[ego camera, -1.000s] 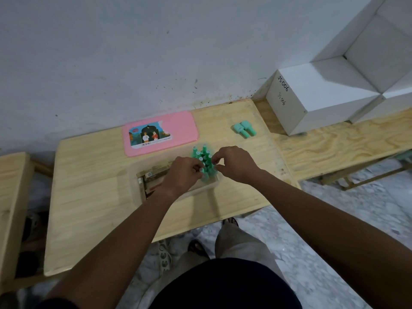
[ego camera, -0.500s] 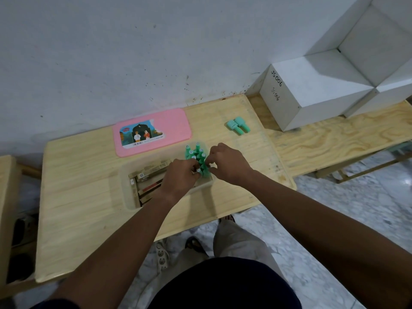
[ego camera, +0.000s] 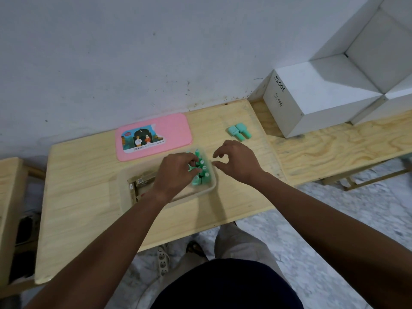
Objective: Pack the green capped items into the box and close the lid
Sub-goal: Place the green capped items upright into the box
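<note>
A clear plastic box (ego camera: 124, 192) sits on the wooden table (ego camera: 84, 208). Several green capped items (ego camera: 201, 169) stand upright in its right end. Brown packets (ego camera: 142, 182) lie in its left part. My left hand (ego camera: 176, 172) rests over the box, fingertips touching the green caps; whether it grips one is hidden. My right hand (ego camera: 236, 161) hovers just right of the box, fingers apart and empty. Two more green capped items (ego camera: 239, 131) lie on the table beyond the right hand. The pink lid (ego camera: 156, 136) with a picture label lies flat behind the box.
A white cube box (ego camera: 312, 97) marked JS006 stands on a lower plywood bench (ego camera: 345, 146) to the right, with more white boxes behind it. The wall runs along the table's far edge. A second wooden surface (ego camera: 9, 197) is at the left. My legs are below the near edge.
My right hand has lifted off the green caps and moved right, opening its fingers. The left hand stays on the caps. The camera view has shifted slightly.
</note>
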The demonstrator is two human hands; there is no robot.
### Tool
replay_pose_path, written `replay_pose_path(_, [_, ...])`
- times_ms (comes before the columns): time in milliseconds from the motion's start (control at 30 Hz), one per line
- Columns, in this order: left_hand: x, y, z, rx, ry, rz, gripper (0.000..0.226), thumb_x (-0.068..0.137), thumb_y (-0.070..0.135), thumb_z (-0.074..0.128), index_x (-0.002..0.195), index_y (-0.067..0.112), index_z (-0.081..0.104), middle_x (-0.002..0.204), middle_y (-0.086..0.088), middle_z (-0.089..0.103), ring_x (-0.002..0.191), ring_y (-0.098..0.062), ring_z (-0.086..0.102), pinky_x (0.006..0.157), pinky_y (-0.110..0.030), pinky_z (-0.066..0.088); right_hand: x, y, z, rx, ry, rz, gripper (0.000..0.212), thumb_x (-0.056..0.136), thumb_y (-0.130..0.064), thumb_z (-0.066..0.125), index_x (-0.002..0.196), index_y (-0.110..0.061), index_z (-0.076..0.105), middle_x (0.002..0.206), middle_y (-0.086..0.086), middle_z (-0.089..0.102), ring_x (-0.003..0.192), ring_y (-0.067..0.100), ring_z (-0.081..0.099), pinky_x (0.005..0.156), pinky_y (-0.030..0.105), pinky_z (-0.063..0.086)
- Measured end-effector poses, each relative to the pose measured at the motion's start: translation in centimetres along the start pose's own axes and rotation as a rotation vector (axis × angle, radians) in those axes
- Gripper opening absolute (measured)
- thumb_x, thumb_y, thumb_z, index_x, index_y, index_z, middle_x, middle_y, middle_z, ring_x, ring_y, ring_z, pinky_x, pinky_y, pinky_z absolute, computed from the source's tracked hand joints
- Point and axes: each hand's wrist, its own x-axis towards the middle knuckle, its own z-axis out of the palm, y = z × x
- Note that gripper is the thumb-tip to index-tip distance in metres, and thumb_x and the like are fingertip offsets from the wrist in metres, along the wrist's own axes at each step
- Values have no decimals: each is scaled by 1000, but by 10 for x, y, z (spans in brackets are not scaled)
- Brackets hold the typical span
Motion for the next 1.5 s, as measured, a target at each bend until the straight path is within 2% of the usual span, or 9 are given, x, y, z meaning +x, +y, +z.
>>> replay_pose_path(233, [63,37,23,102,-21,91,24,83,29,72,106,21,73,100,5,74,97,-17,62,84,-33,47,30,58,-23,47,94,296,17,81,-30,72,98,-28,74,94,-8,70,89,16,62,70,31,50])
replay_pose_path(433, [138,63,73,216,-144,62,28,84,30,71,111,26,72,112,4,71,109,-22,57,88,-37,47,55,115,-31,27,42,464,22,83,-29,68,104,-30,74,99,-9,73,92,18,65,71,31,53])
replay_pose_path(667, [180,57,129,288,-274,54,29,80,21,65,108,21,71,105,-1,67,101,-24,58,82,-39,51,80,160,-9,121,-42,459,22,84,-31,65,103,-24,74,94,0,75,86,23,68,70,36,55])
replay_pose_path(867, [186,63,139,440,-282,275,29,83,16,61,110,17,73,106,-4,61,104,-27,51,80,-39,46,84,171,3,129,-83,408,24,77,-34,71,99,-22,72,84,1,73,73,23,64,61,34,51])
replay_pose_path(933, [188,61,139,481,-282,331,26,82,16,62,105,16,74,101,-4,61,101,-27,52,78,-39,45,85,172,3,124,-91,409,18,78,-28,71,94,-20,71,80,3,71,70,24,62,57,30,43])
replay_pose_path(1100, [186,49,133,539,-215,498,24,71,8,73,93,16,75,92,-2,67,89,-26,59,70,-36,47,86,169,1,202,-64,505,21,77,-16,65,97,-16,73,87,6,74,80,26,66,63,25,40])
replay_pose_path(1200, [178,47,119,279,-130,380,22,83,9,66,105,13,70,99,-4,72,91,-27,62,76,-37,48,84,162,-9,304,-5,562,25,79,-15,66,102,-13,76,95,6,75,87,22,68,70,23,43])
replay_pose_path(1367, [162,56,78,-472,33,-163,17,92,7,62,107,12,68,97,-5,74,91,-14,69,81,-23,52,77,139,-29,470,125,590,20,88,-13,60,100,-8,75,90,6,74,77,14,64,65,21,45])
replay_pose_path(1500, [138,46,42,-729,-12,-300,25,93,0,59,116,8,66,94,-15,72,94,-16,70,87,-29,56,65,112,-42,777,85,577,16,97,-11,57,100,-6,71,83,6,69,74,16,66,78,39,58])
